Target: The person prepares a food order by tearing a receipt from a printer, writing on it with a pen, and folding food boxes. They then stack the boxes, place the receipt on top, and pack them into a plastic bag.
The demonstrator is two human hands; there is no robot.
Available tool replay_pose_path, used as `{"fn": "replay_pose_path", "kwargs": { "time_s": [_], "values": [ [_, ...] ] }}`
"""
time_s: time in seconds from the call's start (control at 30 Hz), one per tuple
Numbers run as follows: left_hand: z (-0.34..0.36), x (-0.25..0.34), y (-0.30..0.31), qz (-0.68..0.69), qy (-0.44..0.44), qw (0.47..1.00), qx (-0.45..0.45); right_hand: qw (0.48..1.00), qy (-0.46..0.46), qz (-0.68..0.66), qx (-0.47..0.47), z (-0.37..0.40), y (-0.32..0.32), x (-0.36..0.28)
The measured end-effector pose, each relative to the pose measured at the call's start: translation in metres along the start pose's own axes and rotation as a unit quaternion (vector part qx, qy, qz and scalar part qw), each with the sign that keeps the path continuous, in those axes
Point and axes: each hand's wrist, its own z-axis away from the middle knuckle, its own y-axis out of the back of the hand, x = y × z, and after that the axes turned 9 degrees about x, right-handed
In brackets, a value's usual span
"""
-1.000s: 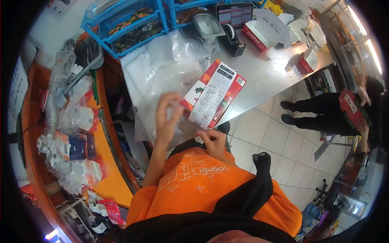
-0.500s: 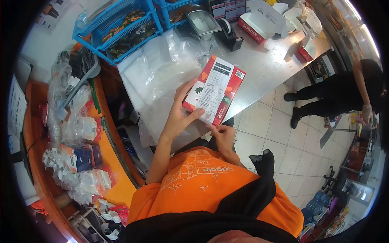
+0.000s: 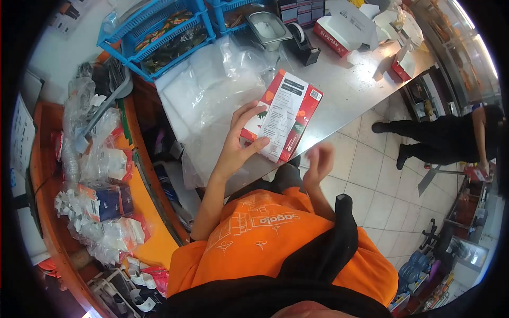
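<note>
My left hand [image 3: 241,142] grips the left side of a red and white cardboard box [image 3: 304,119], its thumb across the front and its fingers along the edge. A long printed receipt [image 3: 281,114] lies over the box's face. The box is tilted above the near edge of the metal table. My right hand [image 3: 318,163] is apart from the box, below its lower right corner. Motion blurs its fingers, and I see no object in it.
Clear plastic bags [image 3: 212,90] cover the table's left part, beside blue stacked baskets [image 3: 169,40]. A metal tray [image 3: 269,29], a tape dispenser [image 3: 302,47] and open boxes [image 3: 339,34] stand behind. A wrapped-goods shelf [image 3: 143,185] is at left; another person [image 3: 440,138] stands at right.
My right hand has let go of the box's lower corner and moved right. My left hand keeps its hold, fingers shifted slightly over the box's edge. The other person's hand has moved.
</note>
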Motion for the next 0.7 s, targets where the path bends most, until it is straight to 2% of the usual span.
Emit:
{"fn": "replay_pose_path", "kwargs": {
  "time_s": [0.07, 0.1, 0.17, 0.2, 0.27, 0.33, 0.37, 0.43, 0.47, 0.53, 0.57, 0.63, 0.7],
  "values": [
    [0.003, -0.003, -0.003, -0.007, -0.012, 1.000, 0.015, 0.995, 0.053, -0.028, -0.083, -0.031, 0.010, 0.014],
    [0.004, -0.005, -0.004, 0.018, -0.003, 1.000, 0.021, 0.995, 0.054, -0.031, -0.084, -0.033, 0.006, 0.005],
    [0.006, -0.006, -0.004, 0.040, 0.011, 0.999, 0.031, 0.980, 0.025, -0.054, -0.188, -0.029, -0.004, -0.023],
    [0.006, -0.004, -0.004, 0.028, 0.009, 0.999, 0.033, 0.980, 0.024, -0.057, -0.190, -0.027, -0.008, -0.023],
    [0.006, -0.005, -0.007, 0.017, 0.007, 0.999, 0.039, 0.969, -0.101, -0.095, -0.205, -0.026, -0.011, -0.023],
    [0.009, -0.009, -0.015, -0.047, -0.035, 0.992, 0.110, 0.961, -0.116, -0.117, -0.223, -0.043, -0.019, -0.015],
    [0.009, -0.008, -0.021, -0.047, -0.033, 0.992, 0.111, 0.951, -0.124, -0.131, -0.250, -0.051, -0.025, -0.016],
    [0.007, -0.006, -0.033, -0.076, -0.039, 0.971, 0.224, 0.931, -0.150, -0.167, -0.288, -0.063, -0.029, -0.022],
    [0.007, -0.006, -0.033, -0.077, -0.040, 0.970, 0.225, 0.931, -0.149, -0.168, -0.288, -0.059, -0.025, -0.017],
    [0.007, -0.008, -0.030, -0.088, -0.045, 0.973, 0.208, 0.957, -0.130, -0.088, -0.244, -0.045, -0.014, -0.008],
    [0.006, -0.008, -0.031, -0.088, -0.046, 0.973, 0.209, 0.957, -0.129, -0.088, -0.244, -0.042, -0.012, -0.010],
    [0.007, -0.007, -0.031, -0.100, -0.050, 0.971, 0.213, 0.958, 0.018, 0.092, -0.270, -0.036, -0.012, -0.016],
    [0.008, -0.007, -0.032, -0.077, -0.031, 0.974, 0.210, 0.962, -0.012, 0.099, -0.253, -0.029, -0.014, -0.010]
  ]
}}
